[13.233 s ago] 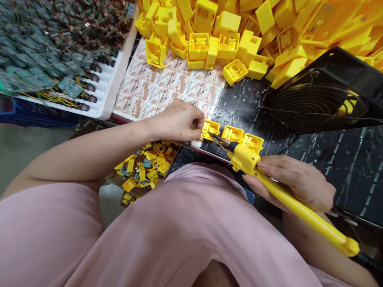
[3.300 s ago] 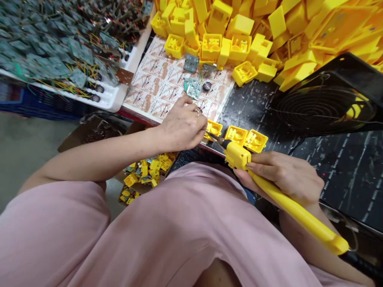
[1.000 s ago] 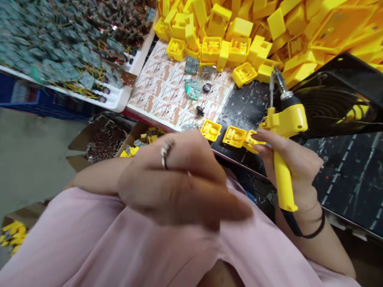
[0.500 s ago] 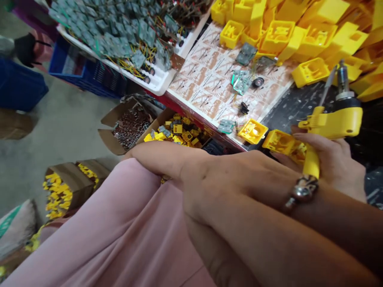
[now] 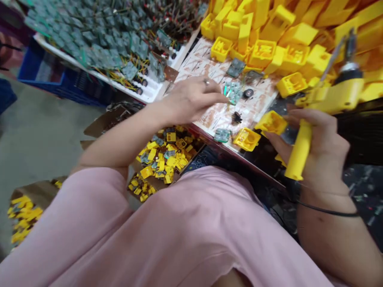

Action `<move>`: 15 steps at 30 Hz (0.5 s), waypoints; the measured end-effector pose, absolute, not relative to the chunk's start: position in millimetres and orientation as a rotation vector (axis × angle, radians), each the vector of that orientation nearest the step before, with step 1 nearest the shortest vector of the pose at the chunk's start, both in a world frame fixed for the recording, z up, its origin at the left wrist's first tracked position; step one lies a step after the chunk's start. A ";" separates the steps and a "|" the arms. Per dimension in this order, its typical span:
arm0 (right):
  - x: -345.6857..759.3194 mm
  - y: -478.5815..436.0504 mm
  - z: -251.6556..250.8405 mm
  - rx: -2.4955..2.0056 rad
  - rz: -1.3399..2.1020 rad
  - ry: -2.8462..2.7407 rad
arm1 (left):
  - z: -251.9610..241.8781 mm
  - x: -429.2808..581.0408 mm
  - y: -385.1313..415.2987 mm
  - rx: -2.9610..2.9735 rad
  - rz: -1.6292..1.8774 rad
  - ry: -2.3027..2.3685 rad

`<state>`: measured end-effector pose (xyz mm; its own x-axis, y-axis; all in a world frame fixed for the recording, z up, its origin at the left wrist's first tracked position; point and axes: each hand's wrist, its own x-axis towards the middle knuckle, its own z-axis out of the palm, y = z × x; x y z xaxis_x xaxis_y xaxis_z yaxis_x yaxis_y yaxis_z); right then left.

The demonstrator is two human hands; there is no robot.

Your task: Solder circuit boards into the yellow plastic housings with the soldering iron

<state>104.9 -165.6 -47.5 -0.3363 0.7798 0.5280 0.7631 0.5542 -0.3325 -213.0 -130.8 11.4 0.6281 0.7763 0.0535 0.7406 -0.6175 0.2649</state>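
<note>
My left hand point(image 5: 199, 97), with a ring on one finger, reaches over the patterned board. Its bent fingers close at the edge of a grey-green circuit module point(image 5: 235, 93), which still lies on the board. My right hand point(image 5: 320, 147) is wrapped round a yellow soldering gun point(image 5: 329, 97) whose metal tip points up. Its thumb and fingers also hold a small open yellow case point(image 5: 273, 121). Beside the module lie a round black speaker-like disc point(image 5: 248, 93) and a small black part point(image 5: 237, 117). Another open yellow case point(image 5: 247, 139) and a grey module point(image 5: 222, 135) sit near the board's edge.
Yellow cases point(image 5: 287, 36) are heaped at the back right. A white tray point(image 5: 154, 92) piled with grey modules and wires stands at the back left, above a blue crate point(image 5: 44, 81). Below the table edge are boxed yellow pieces point(image 5: 167, 155); a cardboard box point(image 5: 26, 189) stands lower left.
A foreground arm with a beaded bracelet has left the view. My left hand has come onto the board at the grey-green module. My right hand still holds the soldering gun and case.
</note>
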 end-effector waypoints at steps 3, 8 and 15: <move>91.3 -155.1 -43.9 -1.244 0.077 -2.170 | -22.8 -217.3 -84.9 2.658 0.141 1.118; 84.2 -149.0 -43.3 -1.254 0.177 -2.233 | -45.3 -206.6 -69.6 2.620 0.312 0.945; 82.7 -153.6 -49.0 -1.166 0.253 -2.250 | -22.0 -198.2 -76.8 2.441 0.526 0.884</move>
